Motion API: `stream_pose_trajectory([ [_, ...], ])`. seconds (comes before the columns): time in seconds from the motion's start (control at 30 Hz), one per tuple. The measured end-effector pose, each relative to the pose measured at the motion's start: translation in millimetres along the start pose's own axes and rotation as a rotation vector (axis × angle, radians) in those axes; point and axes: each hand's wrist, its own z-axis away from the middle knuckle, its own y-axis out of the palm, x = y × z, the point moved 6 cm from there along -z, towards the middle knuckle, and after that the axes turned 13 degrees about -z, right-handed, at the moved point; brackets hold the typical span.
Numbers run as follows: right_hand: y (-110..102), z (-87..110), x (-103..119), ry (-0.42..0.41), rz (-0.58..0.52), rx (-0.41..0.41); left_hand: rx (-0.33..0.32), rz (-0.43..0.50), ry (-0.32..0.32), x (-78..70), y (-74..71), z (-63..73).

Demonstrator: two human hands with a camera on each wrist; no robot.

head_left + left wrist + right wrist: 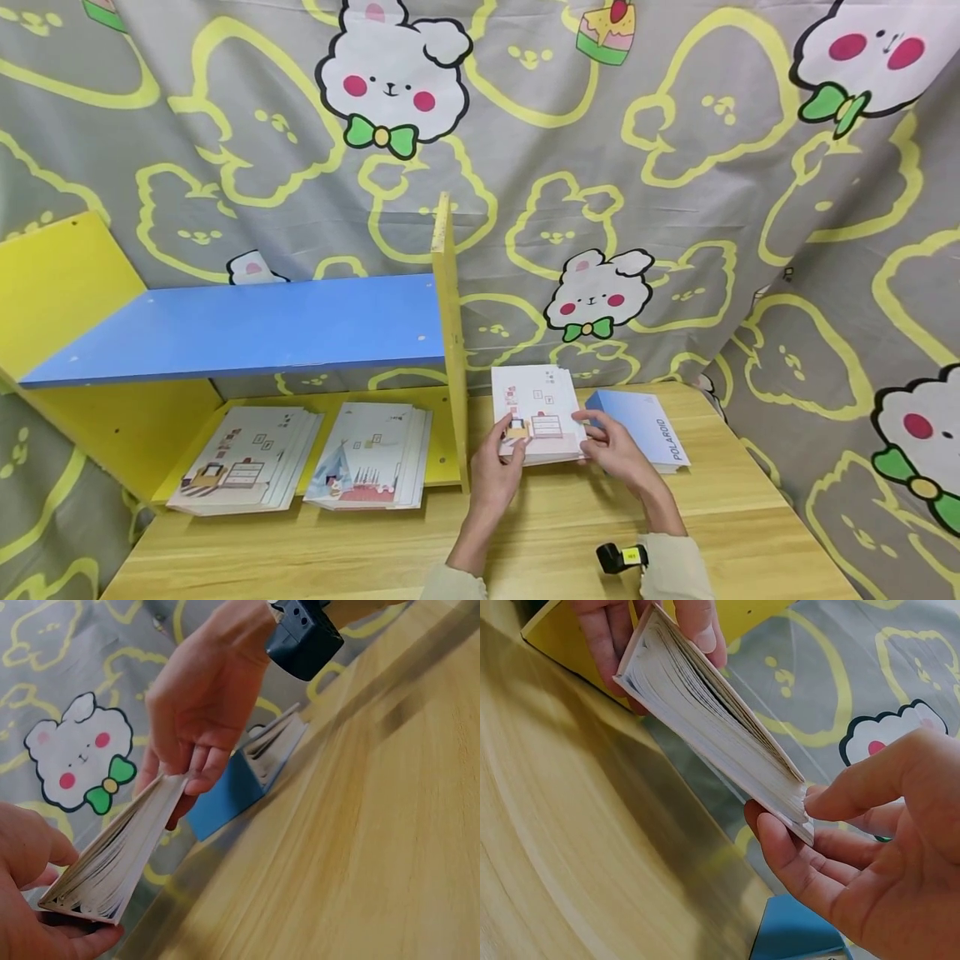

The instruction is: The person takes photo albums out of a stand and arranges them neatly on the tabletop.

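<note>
Both hands hold a white photo album (536,392) above the wooden table; its cover shows a drawn room with a dresser. My left hand (495,473) grips the near left corner, thumb over the cover. At the right edge, my right hand (621,454) pinches the album between thumb and fingers. The left wrist view shows the album's pages (124,859) fanned between the two covers, and so does the right wrist view. Just right of the held album, a blue album (633,425) marked POLAROID lies on the table.
A yellow shelf unit with a blue board (300,329) stands at the left. On its bottom lie a stack of white albums (240,458) and another stack (367,454) with a tent drawing. A patterned curtain (525,167) hangs behind the wooden table (555,542).
</note>
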Motion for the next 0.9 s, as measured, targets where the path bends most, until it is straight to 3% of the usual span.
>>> stream_pose_trajectory([
  [0.5,0,-0.3,-6,0.021,0.002,0.025,0.046,-0.01,-0.049,7.8,7.0,0.8],
  [0.9,4,-0.7,-9,0.037,0.099,0.026,0.07,-0.003,-0.067,16.3,10.8,1.0],
])
